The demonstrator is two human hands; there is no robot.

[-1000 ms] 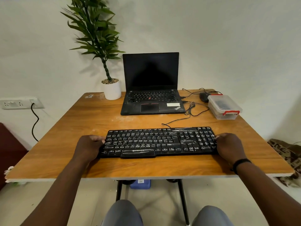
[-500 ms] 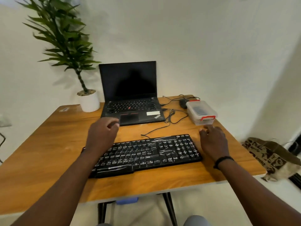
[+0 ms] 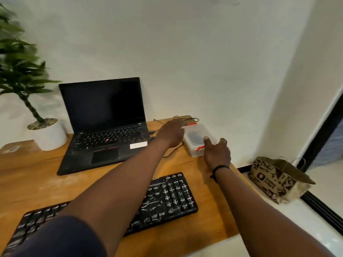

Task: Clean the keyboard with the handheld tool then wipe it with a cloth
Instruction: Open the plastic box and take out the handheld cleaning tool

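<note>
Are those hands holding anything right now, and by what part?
Both hands are on the clear plastic box: the left hand at its far left edge, the right hand at the near red latch. Neither has lifted it.

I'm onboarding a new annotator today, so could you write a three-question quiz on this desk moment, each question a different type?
1. True or false: the left hand rests on the black keyboard.
2. Which item do both hands reach for? A) laptop B) clear plastic box with red latches C) plant pot
3. Fill in: the patterned paper bag stands on the ____, off the table's right side.

Key: 1 false; it is at the box's far end. 2 B; the right hand is at its near latch. 3 floor.
</note>
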